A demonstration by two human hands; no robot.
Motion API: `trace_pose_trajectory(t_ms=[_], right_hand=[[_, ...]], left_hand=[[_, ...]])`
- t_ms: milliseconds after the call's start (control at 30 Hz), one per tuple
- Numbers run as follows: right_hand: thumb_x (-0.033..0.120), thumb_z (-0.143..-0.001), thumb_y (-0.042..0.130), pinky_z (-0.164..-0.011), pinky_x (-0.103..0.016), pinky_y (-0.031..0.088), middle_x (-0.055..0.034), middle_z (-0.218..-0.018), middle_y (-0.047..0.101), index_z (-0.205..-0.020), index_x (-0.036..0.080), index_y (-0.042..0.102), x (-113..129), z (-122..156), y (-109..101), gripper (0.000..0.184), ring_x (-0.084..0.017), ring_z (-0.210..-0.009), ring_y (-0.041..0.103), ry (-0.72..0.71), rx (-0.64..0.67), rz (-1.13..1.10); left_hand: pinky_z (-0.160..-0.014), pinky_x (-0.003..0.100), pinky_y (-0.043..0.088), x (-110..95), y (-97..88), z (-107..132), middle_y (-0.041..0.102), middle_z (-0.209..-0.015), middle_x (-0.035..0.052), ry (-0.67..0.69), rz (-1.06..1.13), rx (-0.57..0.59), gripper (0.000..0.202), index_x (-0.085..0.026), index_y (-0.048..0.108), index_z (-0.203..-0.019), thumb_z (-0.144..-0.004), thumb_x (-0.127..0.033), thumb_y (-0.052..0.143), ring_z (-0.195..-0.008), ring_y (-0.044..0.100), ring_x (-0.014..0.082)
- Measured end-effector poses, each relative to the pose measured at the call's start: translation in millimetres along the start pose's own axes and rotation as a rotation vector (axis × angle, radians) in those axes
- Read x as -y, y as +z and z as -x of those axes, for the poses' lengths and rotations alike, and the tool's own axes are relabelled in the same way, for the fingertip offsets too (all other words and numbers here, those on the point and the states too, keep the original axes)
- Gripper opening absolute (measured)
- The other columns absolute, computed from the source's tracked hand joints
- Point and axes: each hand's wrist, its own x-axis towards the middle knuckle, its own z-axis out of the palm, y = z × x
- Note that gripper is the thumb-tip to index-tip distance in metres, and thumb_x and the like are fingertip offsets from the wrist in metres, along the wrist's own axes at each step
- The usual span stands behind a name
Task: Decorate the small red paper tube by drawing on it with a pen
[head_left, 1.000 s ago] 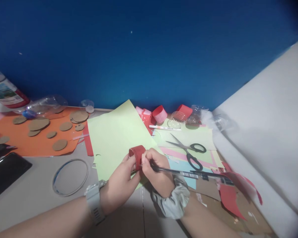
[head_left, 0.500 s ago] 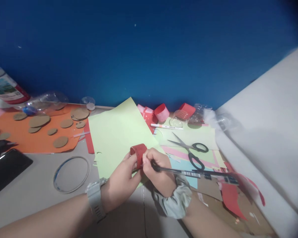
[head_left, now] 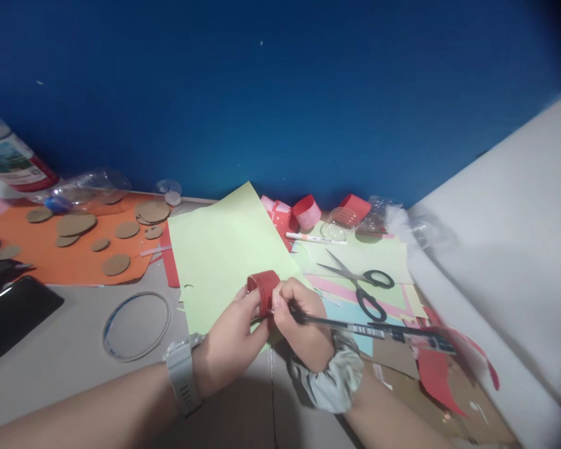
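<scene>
"Phone (head_left: 19,318) at the left edge, then what?"

"An orange sheet (head_left: 68,271) with cardboard discs (head_left: 76,223) lying on it. Nearer the wrists, a grey hoop (head_left: 169,315) lies flat, apart from everything."

"And going right?"

"A pale green sheet (head_left: 217,249) fills the middle. Over its near edge is the left hand (head_left: 234,337), its fingers grasping a red paper ring (head_left: 267,293) from the left, the ring's hollow end turned that way. I can't tell how far the fingertips reach inside."

"So the ring is between the 2 hands. What about the right hand (head_left: 303,318)?"

"It's just beside the ring, fingers closed round a black pen (head_left: 341,324), whose long end slants away to the right. The tip is hidden, or too small to make out, so I can't say whether it touches the paper."

"Which step would you call it?"

"Marking the ring, I'd judge; what look like dark lines run round it near the left rim. The next move calls for a firm left grip, without crushing the curve, and small, light strokes with the pen."

"Anything farther right?"

"Scissors (head_left: 354,277), blades spread, on layered papers behind the pen, and a curled red scrap (head_left: 437,380) near the edge."
</scene>
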Motion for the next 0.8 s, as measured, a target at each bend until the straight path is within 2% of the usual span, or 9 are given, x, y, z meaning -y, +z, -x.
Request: trace_pose_trajectory(t_ms=[133, 267, 333, 500, 600, 700, 800], right_hand=[[0.026, -0.091, 0.047, -0.053, -0.025, 0.034, 0.0045, -0.061, 0.042, -0.067, 0.022, 0.040, 1.6, -0.7, 1.8, 0.025, -0.011, -0.055, 0.040, 0.018, -0.055, 0.000], [0.023, -0.090, 0.048, -0.054, -0.025, 0.034, 0.0039, -0.060, 0.044, -0.064, 0.021, 0.041, 4.7, -2.5, 0.2, 0.027, -0.011, -0.055, 0.041, -0.016, 0.040, 0.035], [0.023, -0.090, 0.048, -0.053, -0.025, 0.034, 0.0041, -0.059, 0.043, -0.063, 0.021, 0.040, 5.0, -1.8, -0.1, 0.028, -0.011, -0.054, 0.041, -0.032, 0.036, 0.028], [0.021, -0.093, 0.047, -0.052, -0.026, 0.035, 0.0030, -0.063, 0.048, -0.070, 0.022, 0.043, 0.0, 8.2, 3.5, 0.023, -0.011, -0.053, 0.042, -0.127, -0.139, -0.036], [0.021, -0.094, 0.045, -0.051, -0.029, 0.035, 0.0013, -0.063, 0.051, -0.072, 0.023, 0.044, -1.9, 13.4, 5.0, 0.022, -0.012, -0.050, 0.043, -0.193, -0.208, -0.055], [0.021, -0.093, 0.045, -0.050, -0.029, 0.036, 0.0005, -0.063, 0.051, -0.072, 0.023, 0.044, -1.2, 14.0, 4.4, 0.021, -0.013, -0.050, 0.045, -0.215, -0.157, -0.048], [0.020, -0.093, 0.045, -0.051, -0.028, 0.037, 0.0014, -0.064, 0.050, -0.071, 0.023, 0.043, 0.0, 12.4, 3.7, 0.022, -0.012, -0.051, 0.045, -0.200, -0.109, -0.049]], left_hand=[[-0.102, 0.042, 0.048, -0.7, 0.0, 0.3, 0.065, -0.122, 0.0112, 0.006, 0.020, -0.008, 0.033, -0.017, 0.059, -0.117, -0.085, -0.012, 0.051, -0.122, 0.056, 0.0284], [-0.100, 0.042, 0.048, -3.1, -1.1, -0.1, 0.066, -0.120, 0.0118, -0.008, 0.024, 0.003, 0.030, -0.016, 0.059, -0.115, -0.087, -0.014, 0.050, -0.119, 0.057, 0.0284], [-0.100, 0.042, 0.048, -3.8, -1.5, -0.5, 0.066, -0.119, 0.0124, -0.002, 0.011, -0.003, 0.030, -0.015, 0.059, -0.115, -0.086, -0.013, 0.050, -0.119, 0.057, 0.0287], [-0.104, 0.041, 0.043, -4.3, -1.4, -0.3, 0.064, -0.124, 0.0106, 0.059, -0.029, -0.042, 0.033, -0.017, 0.060, -0.110, -0.081, -0.005, 0.049, -0.124, 0.052, 0.0275], [-0.100, 0.042, 0.045, -6.0, -1.8, 1.1, 0.065, -0.120, 0.0130, -0.004, -0.020, -0.068, 0.026, -0.015, 0.060, -0.108, -0.085, -0.010, 0.049, -0.121, 0.054, 0.0293], [-0.093, 0.041, 0.049, -9.1, -2.7, 1.7, 0.067, -0.109, 0.0128, -0.042, -0.027, -0.077, 0.018, -0.015, 0.062, -0.099, -0.088, -0.014, 0.047, -0.111, 0.060, 0.0287], [-0.093, 0.040, 0.048, -11.0, -3.4, 0.8, 0.065, -0.108, 0.0116, 0.000, -0.090, -0.109, 0.018, -0.016, 0.062, -0.096, -0.087, -0.012, 0.047, -0.107, 0.059, 0.0268]])
